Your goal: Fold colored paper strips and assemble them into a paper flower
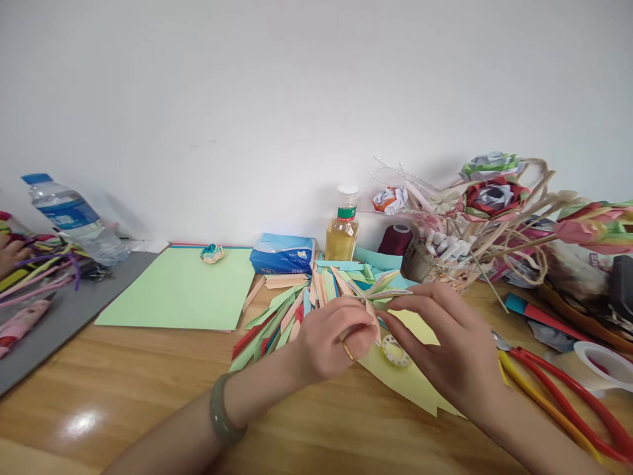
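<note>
My left hand (pixel 332 343), with a green bangle on its wrist, and my right hand (pixel 445 340) meet over the wooden table (pixel 148 409). Both pinch a small folded paper piece (pixel 383 295) made of pale strips, held just above a fan of coloured paper strips (pixel 287 315). Under my right hand lie a yellow paper sheet (pixel 410 382) and a small roll of tape (pixel 395 349).
A light green sheet (pixel 182 290), a tiny folded paper piece (pixel 211 253), a blue tissue pack (pixel 283 253), an oil bottle (pixel 342 227) and a thread spool (pixel 398 239) sit behind. Paper flowers (pixel 489 198) stand right, red-handled scissors (pixel 558 389) near. Water bottle (pixel 74 218) and another person's hand (pixel 10 254) are left.
</note>
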